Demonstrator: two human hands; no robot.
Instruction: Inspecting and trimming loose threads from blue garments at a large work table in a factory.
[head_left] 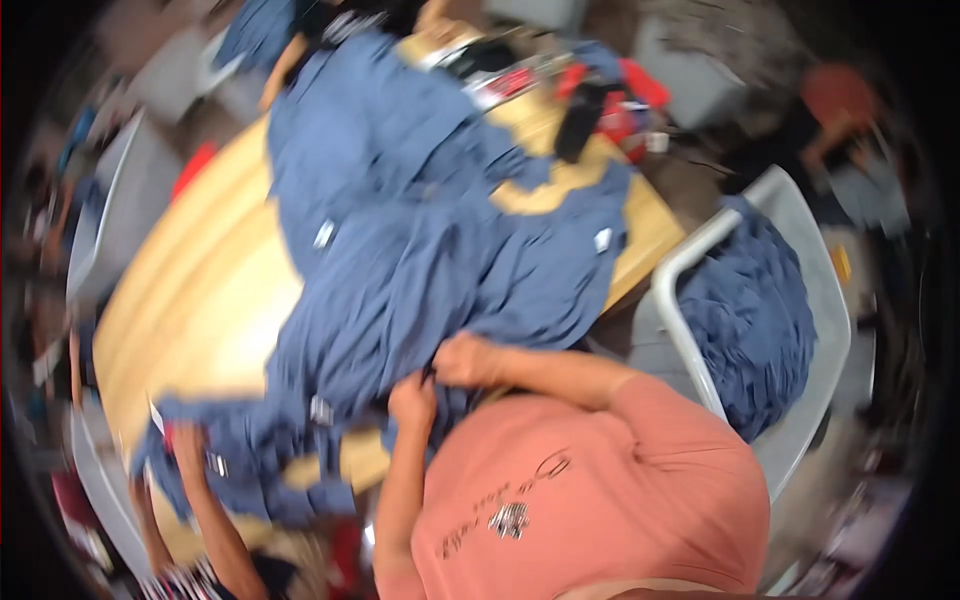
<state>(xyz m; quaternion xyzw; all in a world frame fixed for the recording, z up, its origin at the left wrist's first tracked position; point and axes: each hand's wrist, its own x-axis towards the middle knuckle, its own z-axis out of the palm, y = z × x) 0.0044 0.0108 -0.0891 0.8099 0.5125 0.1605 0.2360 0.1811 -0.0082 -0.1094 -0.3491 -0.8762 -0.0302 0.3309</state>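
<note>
A heap of blue garments (390,270) with small white tags covers the middle of the table. At its near edge, close to my body, my left hand (412,402) is closed on blue cloth. Just up and to the right of it, my right hand (468,360) is closed too, pinching the same cloth. Between the two hands the cloth is bunched and dark, and my fingertips are partly hidden. Motion blurs the picture, so I cannot tell which part of the garment I hold.
The wooden table (215,285) has a curved edge. On my right, a grey-white bin (835,300) holds a pile of blue cloth (750,320). At the lower left, a co-worker's hand (188,448) works on blue garments. Red and black items (625,110) lie at the far end.
</note>
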